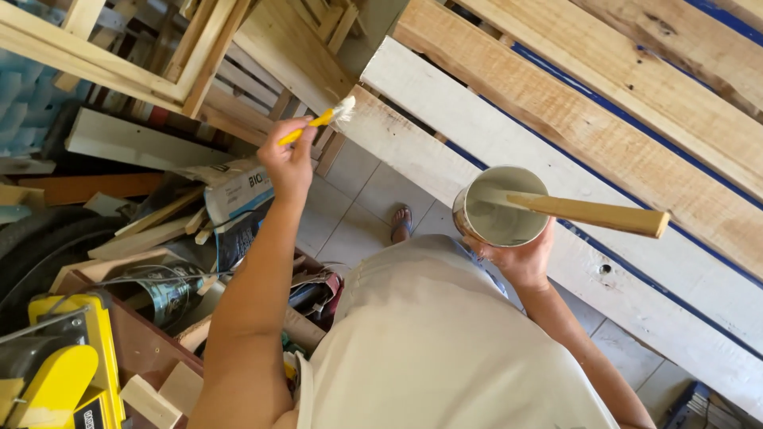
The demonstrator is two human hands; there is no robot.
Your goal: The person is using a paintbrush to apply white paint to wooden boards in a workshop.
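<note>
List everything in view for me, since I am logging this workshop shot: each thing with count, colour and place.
paintbrush: one, yellow handle, whitish bristles, on plank end
paint can: one, pale paint inside, centre
stir stick: one, tan, resting in can
painted plank: one, whitish, diagonal
bare planks: several, tan, upper right
power tool: one, yellow, lower left
sandalled foot: one, tiled floor
left hand: holds paintbrush
right hand: holds paint can

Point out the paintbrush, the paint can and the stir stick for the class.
paintbrush (318,121), head view, on its yellow handle.
paint can (502,224), head view, on the paint inside.
stir stick (592,213), head view, on its bare wooden shaft.
</note>
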